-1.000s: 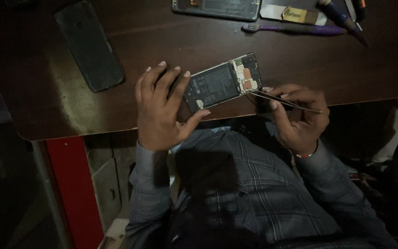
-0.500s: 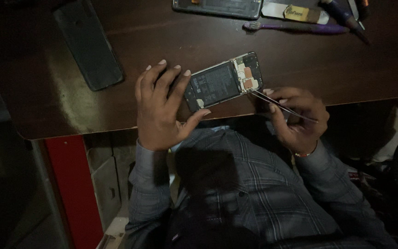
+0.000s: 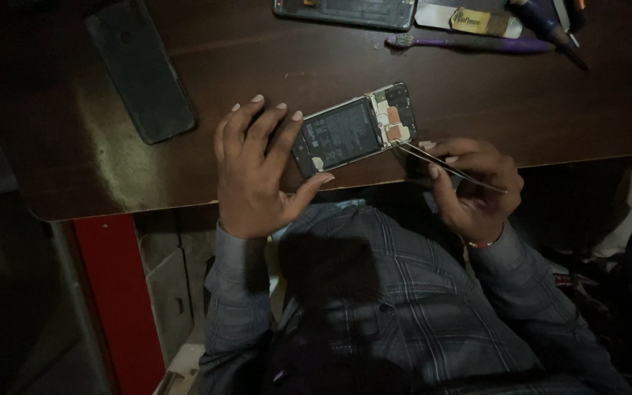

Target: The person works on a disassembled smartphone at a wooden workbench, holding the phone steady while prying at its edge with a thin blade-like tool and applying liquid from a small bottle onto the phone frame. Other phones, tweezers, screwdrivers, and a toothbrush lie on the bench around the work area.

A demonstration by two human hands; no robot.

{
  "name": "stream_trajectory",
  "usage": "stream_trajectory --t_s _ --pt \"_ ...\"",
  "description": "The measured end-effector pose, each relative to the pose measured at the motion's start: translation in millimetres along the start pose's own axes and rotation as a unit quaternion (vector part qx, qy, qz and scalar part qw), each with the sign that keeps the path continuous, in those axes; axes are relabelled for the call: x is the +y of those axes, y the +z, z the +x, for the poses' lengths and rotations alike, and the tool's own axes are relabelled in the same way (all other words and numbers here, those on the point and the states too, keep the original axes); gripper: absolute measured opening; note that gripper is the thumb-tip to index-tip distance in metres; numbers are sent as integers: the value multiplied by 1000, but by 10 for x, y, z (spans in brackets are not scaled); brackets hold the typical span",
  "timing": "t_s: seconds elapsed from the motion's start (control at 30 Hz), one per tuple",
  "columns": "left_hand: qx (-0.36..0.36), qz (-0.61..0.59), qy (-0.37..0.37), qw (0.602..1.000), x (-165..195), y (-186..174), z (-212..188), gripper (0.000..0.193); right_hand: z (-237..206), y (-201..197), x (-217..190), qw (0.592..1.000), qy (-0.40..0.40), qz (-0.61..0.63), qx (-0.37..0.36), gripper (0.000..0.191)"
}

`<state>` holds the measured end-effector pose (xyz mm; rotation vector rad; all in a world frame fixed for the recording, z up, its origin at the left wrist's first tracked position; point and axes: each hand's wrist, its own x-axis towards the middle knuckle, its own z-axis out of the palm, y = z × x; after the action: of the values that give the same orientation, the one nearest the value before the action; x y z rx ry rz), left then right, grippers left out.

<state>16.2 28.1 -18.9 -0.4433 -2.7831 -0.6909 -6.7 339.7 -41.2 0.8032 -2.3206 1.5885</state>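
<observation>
– Where is the opened phone (image 3: pixel 354 130)?

– It lies near the front edge of the dark counter (image 3: pixel 257 66), back cover off, battery and small copper-coloured parts showing. It sits tilted, its upper end pointing away from the person.

– And the left hand (image 3: pixel 257 172)?

– It steadies the phone at its lower end. The fingers (image 3: pixel 254 121) spread over the counter just beside the phone, and the thumb presses against the phone's near corner. So the hand is open, braced against the phone rather than closed round it.

– The right hand (image 3: pixel 469 183)?

– Just beyond the phone's upper end, partly over the counter's edge. Its fingers are closed on a pair of thin metal tweezers (image 3: pixel 448 167), whose tips reach the phone's upper end beside the copper-coloured parts. Whether the tips touch anything there, I cannot tell.

– What else lies about the phone?

– Well apart from it, toward the counter's far corner, a black back cover (image 3: pixel 140 69) lies flat. Beyond the phone, at the far edge, are another phone frame (image 3: pixel 345 11), a purple toothbrush (image 3: pixel 469 44) and a dark-handled screwdriver (image 3: pixel 546 25).
</observation>
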Motion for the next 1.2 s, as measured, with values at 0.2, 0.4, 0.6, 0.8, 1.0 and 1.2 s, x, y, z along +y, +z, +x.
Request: stream_trajectory --t_s 0.2,0.4,0.6,0.8,1.0,1.2 --pt "-2 -6 -10 1000 37 -22 -17 74 -64 5 0 999 38 27 19 27" --pt "-8 -5 -10 1000 67 -65 26 74 176 -136 -336 983 137 74 97 17" --pt "5 -9 -9 1000 137 -154 73 71 717 -508 -634 937 55 -329 -102 19" --pt "11 -7 -4 1000 164 -188 121 72 901 -386 -527 874 21 -448 -185 8" --pt "12 -18 -13 1000 171 -265 132 71 1044 -389 -483 901 6 -406 -152 16" --pt "13 -11 -11 1000 170 -260 168 72 1574 -352 -150 919 -18 -340 -198 10"
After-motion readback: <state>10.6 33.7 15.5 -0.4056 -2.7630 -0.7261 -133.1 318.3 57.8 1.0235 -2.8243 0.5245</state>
